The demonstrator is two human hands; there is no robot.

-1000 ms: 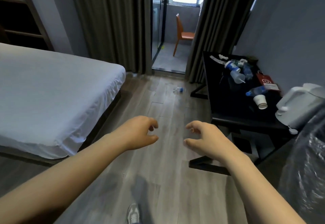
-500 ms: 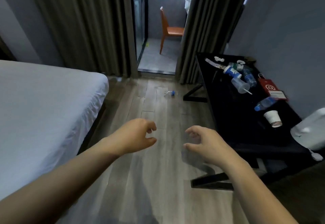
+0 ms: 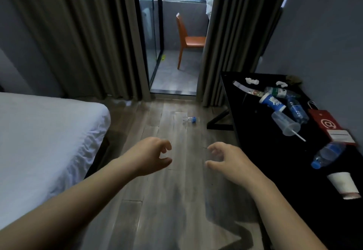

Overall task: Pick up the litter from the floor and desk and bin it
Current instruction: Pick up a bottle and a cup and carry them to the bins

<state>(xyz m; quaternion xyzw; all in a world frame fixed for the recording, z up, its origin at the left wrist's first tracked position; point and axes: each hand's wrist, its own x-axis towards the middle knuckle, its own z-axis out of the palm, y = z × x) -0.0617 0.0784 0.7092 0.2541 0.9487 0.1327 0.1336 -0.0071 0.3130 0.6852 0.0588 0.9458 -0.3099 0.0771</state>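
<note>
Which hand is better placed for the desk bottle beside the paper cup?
Right hand: empty, loosely curled, and on the desk side, nearer that water bottle. Left hand is farther, toward the bed.

**Materials and finishes in the room**

The floor (image 3: 137,200) is showing grey wood-grain planks with a faint sheen. The desk (image 3: 255,151) is presenting a smooth black surface. Clear plastic is forming the floor bottle (image 3: 189,120) and the clear cup (image 3: 285,124); the white cup (image 3: 342,185) is looking like matt paper. Creased white cloth is covering the bed (image 3: 49,141).
</note>
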